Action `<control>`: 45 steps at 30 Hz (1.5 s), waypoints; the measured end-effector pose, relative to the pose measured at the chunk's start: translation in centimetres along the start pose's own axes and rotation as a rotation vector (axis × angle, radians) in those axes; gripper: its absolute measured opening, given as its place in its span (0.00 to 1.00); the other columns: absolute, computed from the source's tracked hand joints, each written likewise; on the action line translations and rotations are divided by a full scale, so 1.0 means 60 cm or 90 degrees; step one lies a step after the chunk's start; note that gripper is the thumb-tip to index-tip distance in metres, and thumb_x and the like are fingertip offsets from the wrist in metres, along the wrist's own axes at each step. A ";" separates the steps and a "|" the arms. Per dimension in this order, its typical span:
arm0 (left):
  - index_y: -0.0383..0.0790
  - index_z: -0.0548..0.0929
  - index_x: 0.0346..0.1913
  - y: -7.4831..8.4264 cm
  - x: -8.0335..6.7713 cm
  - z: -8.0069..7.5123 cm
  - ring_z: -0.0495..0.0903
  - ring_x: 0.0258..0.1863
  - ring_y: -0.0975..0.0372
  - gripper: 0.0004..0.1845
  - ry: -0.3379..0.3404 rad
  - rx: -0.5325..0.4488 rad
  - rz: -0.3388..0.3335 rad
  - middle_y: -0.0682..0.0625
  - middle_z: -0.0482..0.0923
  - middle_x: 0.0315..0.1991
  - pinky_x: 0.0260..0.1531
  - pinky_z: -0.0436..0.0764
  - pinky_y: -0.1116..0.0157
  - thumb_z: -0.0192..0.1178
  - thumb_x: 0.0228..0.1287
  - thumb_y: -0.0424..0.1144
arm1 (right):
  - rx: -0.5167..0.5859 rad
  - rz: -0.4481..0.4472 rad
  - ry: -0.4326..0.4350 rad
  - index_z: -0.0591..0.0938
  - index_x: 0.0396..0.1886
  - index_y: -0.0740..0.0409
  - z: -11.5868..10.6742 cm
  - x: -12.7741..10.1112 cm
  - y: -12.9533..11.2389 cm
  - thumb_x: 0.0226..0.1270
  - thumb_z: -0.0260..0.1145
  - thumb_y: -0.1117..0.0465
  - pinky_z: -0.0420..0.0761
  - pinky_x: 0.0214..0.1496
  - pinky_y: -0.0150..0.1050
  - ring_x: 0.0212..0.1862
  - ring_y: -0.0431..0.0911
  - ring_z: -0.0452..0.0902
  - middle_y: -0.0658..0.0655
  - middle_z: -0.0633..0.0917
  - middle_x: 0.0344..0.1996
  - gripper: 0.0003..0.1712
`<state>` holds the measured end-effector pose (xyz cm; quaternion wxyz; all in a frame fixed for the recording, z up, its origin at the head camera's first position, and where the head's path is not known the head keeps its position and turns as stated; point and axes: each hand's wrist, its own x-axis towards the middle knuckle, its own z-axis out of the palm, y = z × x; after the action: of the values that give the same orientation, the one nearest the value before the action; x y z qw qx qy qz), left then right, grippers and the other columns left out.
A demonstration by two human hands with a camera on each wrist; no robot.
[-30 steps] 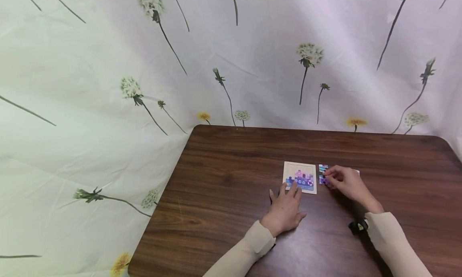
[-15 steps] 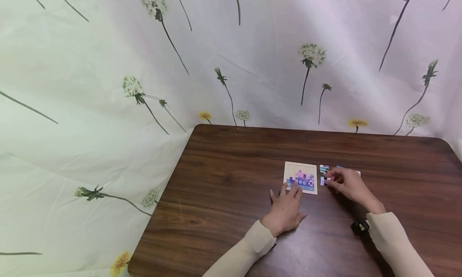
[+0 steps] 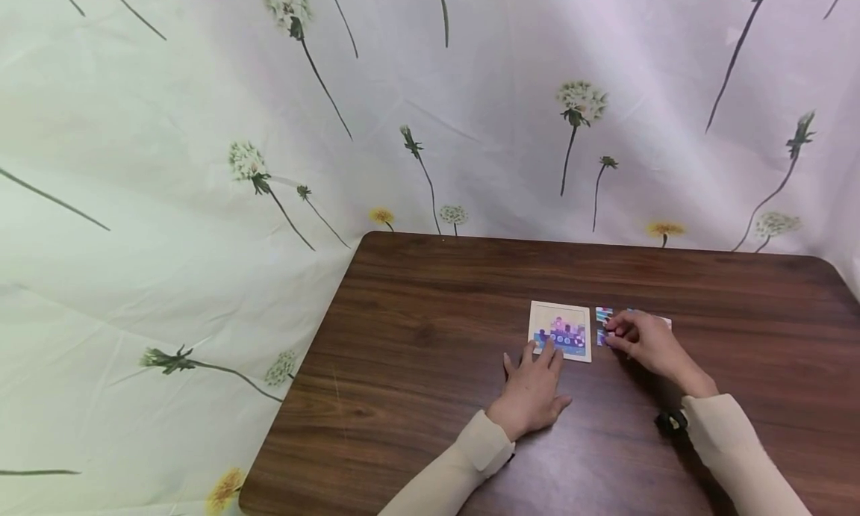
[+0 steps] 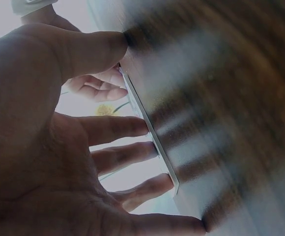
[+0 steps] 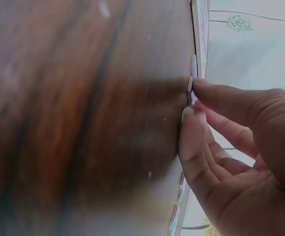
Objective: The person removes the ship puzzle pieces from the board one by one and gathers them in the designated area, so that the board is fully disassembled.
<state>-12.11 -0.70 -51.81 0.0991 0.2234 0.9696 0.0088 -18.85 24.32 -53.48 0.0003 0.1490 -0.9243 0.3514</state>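
Two hands work on a brown wooden bench in the head view, either side of a square puzzle board. The left hand lies flat just in front of the puzzle board, fingers straight, their tips on its near edge. The right hand sits just right of the puzzle board, fingers curled over loose puzzle pieces. A flowered cloth hangs behind the bench.

In the left wrist view, the left hand is spread open, fingertips resting against the puzzle board's edge.

In the right wrist view, the right hand pinches a thin puzzle piece between thumb and forefinger, beside the puzzle board.
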 end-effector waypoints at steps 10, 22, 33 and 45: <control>0.53 0.65 0.80 0.002 0.001 -0.001 0.63 0.79 0.53 0.40 0.008 0.007 0.005 0.56 0.60 0.82 0.65 0.75 0.35 0.60 0.71 0.65 | -0.020 -0.007 0.036 0.87 0.42 0.61 -0.009 0.010 -0.016 0.69 0.73 0.65 0.78 0.30 0.31 0.32 0.43 0.78 0.58 0.85 0.34 0.05; 0.53 0.66 0.79 0.001 0.004 -0.007 0.63 0.79 0.53 0.40 0.003 0.001 0.001 0.56 0.60 0.82 0.65 0.75 0.34 0.61 0.71 0.64 | -0.019 -0.034 0.088 0.87 0.43 0.61 -0.004 0.030 -0.034 0.71 0.70 0.65 0.88 0.45 0.52 0.41 0.53 0.87 0.60 0.90 0.38 0.05; 0.52 0.66 0.80 0.000 0.000 0.002 0.63 0.79 0.52 0.40 -0.001 -0.010 -0.001 0.56 0.60 0.82 0.64 0.75 0.33 0.61 0.71 0.64 | 0.037 -0.024 0.002 0.86 0.51 0.65 0.023 0.043 -0.044 0.75 0.67 0.65 0.88 0.50 0.53 0.48 0.56 0.88 0.64 0.90 0.46 0.11; 0.52 0.67 0.79 -0.001 0.002 0.005 0.64 0.78 0.52 0.39 0.025 0.022 0.010 0.56 0.61 0.81 0.62 0.78 0.35 0.60 0.70 0.65 | 0.024 -0.052 -0.016 0.86 0.53 0.65 0.033 0.059 -0.044 0.75 0.67 0.64 0.88 0.46 0.50 0.46 0.54 0.88 0.62 0.90 0.45 0.12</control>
<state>-12.18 -0.70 -52.10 0.0764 0.2323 0.9696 -0.0028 -21.29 20.18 -52.91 0.0006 0.1909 -0.9106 0.3665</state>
